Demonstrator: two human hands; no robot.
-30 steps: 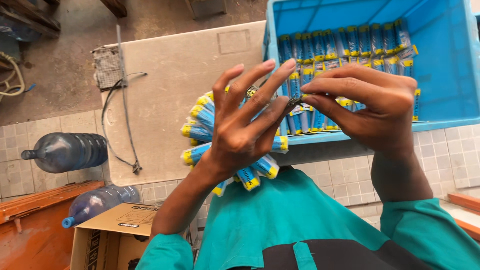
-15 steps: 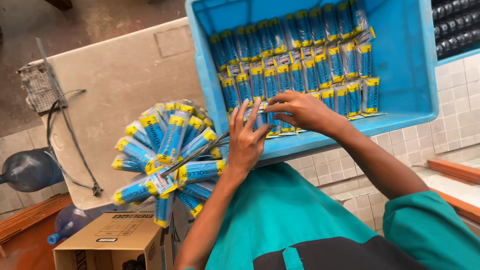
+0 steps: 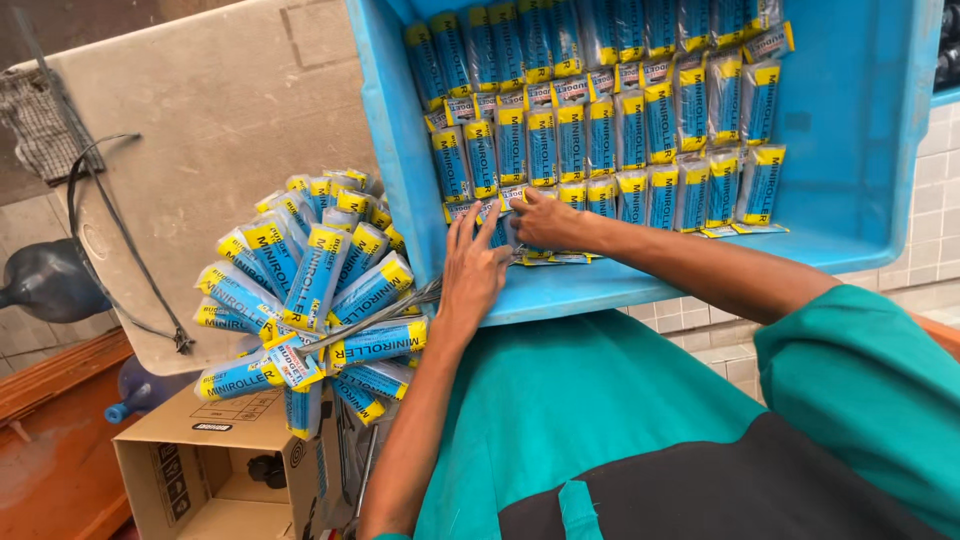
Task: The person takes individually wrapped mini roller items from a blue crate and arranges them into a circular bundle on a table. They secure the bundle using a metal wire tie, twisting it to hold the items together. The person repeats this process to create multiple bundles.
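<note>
Packets [image 3: 600,130], narrow, blue with yellow ends, are lying in rows inside a blue crate [image 3: 860,150]; a fanned bundle of the same packets [image 3: 310,290] is hanging on wire beside it. Left hand [image 3: 470,270] is resting flat, fingers spread, on the crate's near wall, gripping nothing. Right hand [image 3: 545,220] is pinching a packet in the front row.

Rows of packets [image 3: 600,120] lie in the crate [image 3: 860,150] at far right. Left of the crate, a fanned bundle of packets [image 3: 310,290] sits over the surface [image 3: 200,130]. Both hands meet at the crate's near-left corner, left hand [image 3: 472,268] just left of right hand [image 3: 545,222]. A cardboard box [image 3: 190,470] stands nearer, below the bundle.
</note>
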